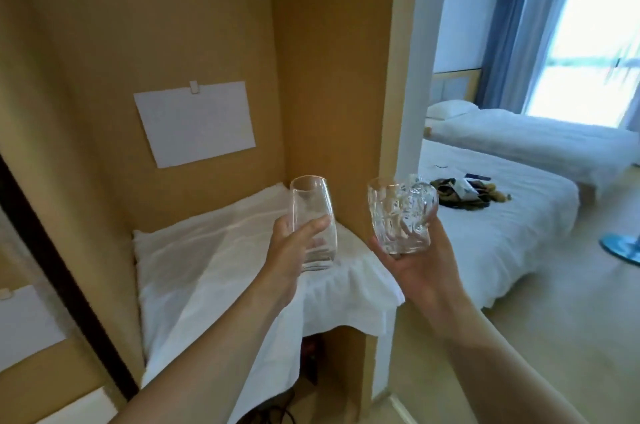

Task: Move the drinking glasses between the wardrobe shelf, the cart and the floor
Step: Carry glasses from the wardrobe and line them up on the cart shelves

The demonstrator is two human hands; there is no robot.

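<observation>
While the left hand (292, 247) grips a smooth glass (313, 222), the right hand (412, 257) holds a textured glass (398, 215).

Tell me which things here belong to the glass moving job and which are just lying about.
Job: smooth glass in the left hand; textured glass in the right hand; cloth-covered shelf.

Lying about: paper sheet on the wardrobe wall; beds; clutter on the near bed.

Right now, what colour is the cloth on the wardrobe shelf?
White, slightly wrinkled cloth draped over the shelf edge; the head view shows it best.
</observation>
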